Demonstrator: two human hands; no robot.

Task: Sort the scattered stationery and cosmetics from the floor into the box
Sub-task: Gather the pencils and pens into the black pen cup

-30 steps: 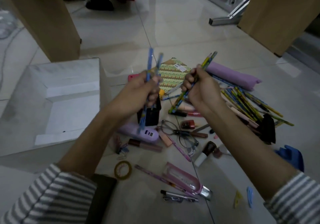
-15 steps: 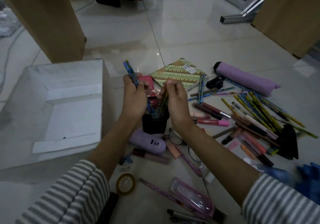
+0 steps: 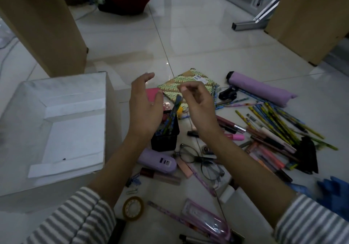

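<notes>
The white open-topped cardboard box (image 3: 56, 130) stands on the pale glossy tiled floor (image 3: 188, 45) at the person's left, with only its folded inner flaps visible inside. To its right the scattered items cover the floor: a folded lilac umbrella (image 3: 258, 89), a green-and-brown patterned notebook (image 3: 188, 85), a fan of yellow-and-blue patterned pencils (image 3: 273, 122), a lilac oblong plastic case (image 3: 157, 161) and wire-rimmed spectacles (image 3: 200, 158). A black mesh pen holder (image 3: 166, 138) stands upright just beside the box's right wall and contains a bundle of blue-and-green patterned pencils (image 3: 172, 115) leaning to the right. The left hand (image 3: 145, 107) is spread, palm facing right, fingers extended, holding nothing, directly above the holder. The right hand (image 3: 198, 103) is loosely curled with thumb and forefinger tips brought together; whether they pinch anything cannot be told. Compared with half a second ago, both hands have released their pencils into the holder and have risen clear of it.
</notes>
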